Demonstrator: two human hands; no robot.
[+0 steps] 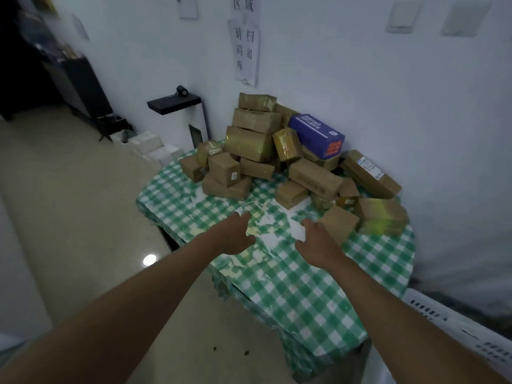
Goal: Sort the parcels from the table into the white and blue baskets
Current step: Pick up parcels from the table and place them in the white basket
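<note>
Both hands' fingers loosely apart, left hand (235,235), right hand (318,242); parcels (277,151) blurred.

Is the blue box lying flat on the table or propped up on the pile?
Propped up. The blue box rests tilted on top of brown parcels near the wall, clear of the checked tablecloth.

hands: left hand (234,235) – right hand (318,243) empty over table (304,295) | parcels (277,151) piled

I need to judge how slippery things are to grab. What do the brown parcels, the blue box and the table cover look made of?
Brown parcels: cardboard, matte, some wrapped in glossy yellowish tape. Blue box: printed card, apparently smooth. Green-and-white checked table cover: likely plastic sheet, with shiny glare patches.
</note>
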